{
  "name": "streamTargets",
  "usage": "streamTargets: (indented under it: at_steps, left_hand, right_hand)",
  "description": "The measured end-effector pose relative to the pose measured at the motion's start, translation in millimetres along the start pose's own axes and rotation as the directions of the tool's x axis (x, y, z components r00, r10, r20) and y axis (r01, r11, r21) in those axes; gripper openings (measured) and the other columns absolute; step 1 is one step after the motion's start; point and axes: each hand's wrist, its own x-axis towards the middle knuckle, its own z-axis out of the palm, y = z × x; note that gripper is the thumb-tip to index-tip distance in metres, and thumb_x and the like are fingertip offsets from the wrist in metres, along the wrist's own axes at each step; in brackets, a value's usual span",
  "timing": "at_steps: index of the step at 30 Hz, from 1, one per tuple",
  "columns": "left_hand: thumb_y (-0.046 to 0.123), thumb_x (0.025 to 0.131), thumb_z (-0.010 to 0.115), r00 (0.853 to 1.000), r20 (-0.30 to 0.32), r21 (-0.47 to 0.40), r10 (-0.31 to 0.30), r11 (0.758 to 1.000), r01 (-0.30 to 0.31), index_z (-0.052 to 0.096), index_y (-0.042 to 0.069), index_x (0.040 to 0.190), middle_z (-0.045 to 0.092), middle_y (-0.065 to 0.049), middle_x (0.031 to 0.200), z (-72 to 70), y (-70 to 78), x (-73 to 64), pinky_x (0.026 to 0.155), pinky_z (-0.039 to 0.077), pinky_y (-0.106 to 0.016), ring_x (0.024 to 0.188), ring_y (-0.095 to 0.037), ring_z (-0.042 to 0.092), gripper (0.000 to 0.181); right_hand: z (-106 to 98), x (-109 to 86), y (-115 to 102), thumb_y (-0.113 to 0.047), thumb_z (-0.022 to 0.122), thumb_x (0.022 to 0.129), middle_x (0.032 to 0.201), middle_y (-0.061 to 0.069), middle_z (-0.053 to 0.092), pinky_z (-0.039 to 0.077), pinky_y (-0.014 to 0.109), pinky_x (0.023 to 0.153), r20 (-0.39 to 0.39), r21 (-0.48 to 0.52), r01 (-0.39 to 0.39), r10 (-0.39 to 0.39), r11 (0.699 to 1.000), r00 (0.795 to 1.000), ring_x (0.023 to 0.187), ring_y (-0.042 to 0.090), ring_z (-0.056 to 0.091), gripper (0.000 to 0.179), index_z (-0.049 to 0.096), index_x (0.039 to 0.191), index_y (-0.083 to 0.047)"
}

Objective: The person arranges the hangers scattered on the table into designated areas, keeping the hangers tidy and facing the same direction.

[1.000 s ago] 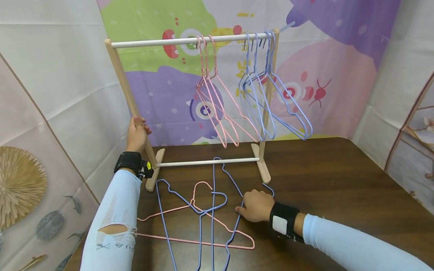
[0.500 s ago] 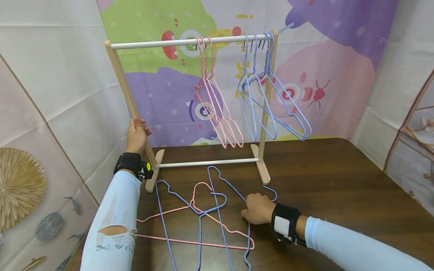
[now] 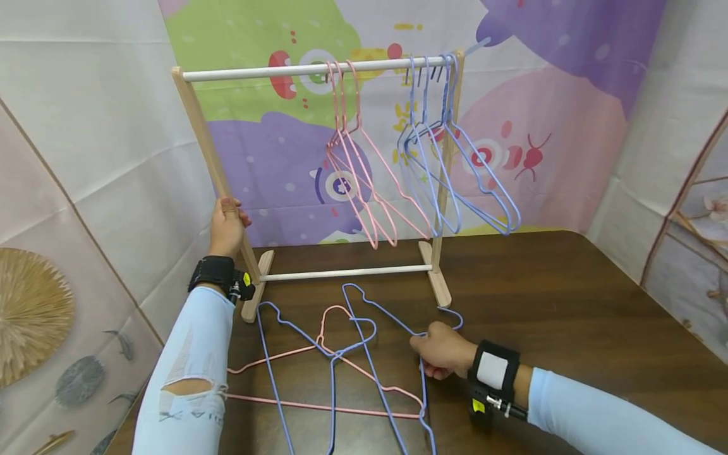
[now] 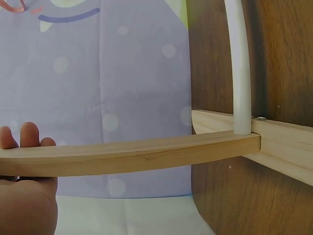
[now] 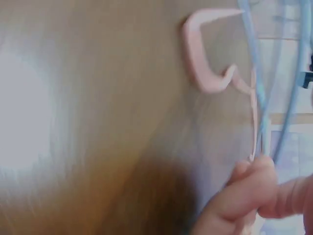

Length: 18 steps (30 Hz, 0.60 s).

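Observation:
My left hand (image 3: 227, 229) grips the left wooden post (image 3: 203, 133) of a small clothes rack; in the left wrist view its fingers (image 4: 29, 134) wrap around that post. A blue hanger (image 3: 394, 317) is pinched near its neck by my right hand (image 3: 446, 349), low over the table, its hook showing past the knuckles. In the right wrist view the thumb and fingers close on the blue wire. Beneath and beside it lie another blue hanger (image 3: 332, 392) and a pink hanger (image 3: 284, 402), overlapping each other.
Three pink hangers (image 3: 343, 101) hang mid-bar on the white top rail (image 3: 239, 74). Several blue hangers (image 3: 425, 104) hang at its right end. A lower white rail (image 3: 347, 273) joins the rack's wooden feet. The brown table (image 3: 540, 303) extends to the right; a printed cloth backs it.
My right hand has moved right and turned at the wrist, swinging the blue hanger's far end toward me and its lower end rightward. The hanging pink hangers sway. The left hand keeps its hold.

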Motion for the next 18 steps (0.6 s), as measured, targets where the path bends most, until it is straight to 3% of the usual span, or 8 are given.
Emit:
streamTargets:
  at_steps: [3,9,14,18]
  left_hand:
    - [0.050,0.107,0.016,1.000,-0.006,0.006,0.001,1.000,-0.001,0.043,-0.002,0.126,0.047,-0.003,0.090,-1.5,0.8,-0.4,0.090,0.050,-0.029,0.078,-0.007,0.056,0.062]
    - [0.050,0.107,0.017,1.000,-0.013,0.002,0.002,1.000,-0.002,0.046,0.006,0.117,0.048,-0.003,0.089,-2.4,0.4,-0.4,0.090,0.050,-0.028,0.077,-0.007,0.056,0.054]
    - [0.050,0.107,0.017,1.000,-0.006,0.012,0.003,1.000,-0.002,0.046,0.008,0.115,0.048,-0.003,0.089,-2.1,-1.9,0.3,0.089,0.050,-0.029,0.077,-0.007,0.056,0.052]
    - [0.050,0.107,0.017,1.000,0.004,0.008,0.000,1.000,0.000,0.045,0.008,0.116,0.048,-0.004,0.090,-2.5,-1.2,-0.3,0.089,0.050,-0.030,0.079,-0.008,0.056,0.052]
  right_hand:
    - [-1,-3.2,0,-0.006,0.049,0.096,0.054,0.002,0.056,0.042,0.017,0.040,0.071,0.143,-0.044,0.034,0.989,0.997,0.040,0.005,0.048,0.031,0.053,0.065,-0.007]
    - [-12,-7.9,6,-0.006,0.050,0.099,0.066,0.003,0.059,0.046,0.018,0.049,0.199,0.319,-0.045,-0.020,0.947,0.980,0.050,0.005,0.053,0.012,0.057,0.089,-0.002]
    - [-28,-13.5,8,-0.011,0.054,0.101,0.078,0.005,0.064,0.051,0.020,0.054,0.245,0.396,0.003,-0.109,0.918,0.963,0.059,0.007,0.060,0.010,0.055,0.102,0.000]
    - [-39,-18.3,4,-0.016,0.057,0.104,0.081,0.007,0.065,0.052,0.021,0.055,0.243,0.396,0.055,-0.163,0.916,0.956,0.061,0.008,0.061,0.015,0.055,0.105,0.000]
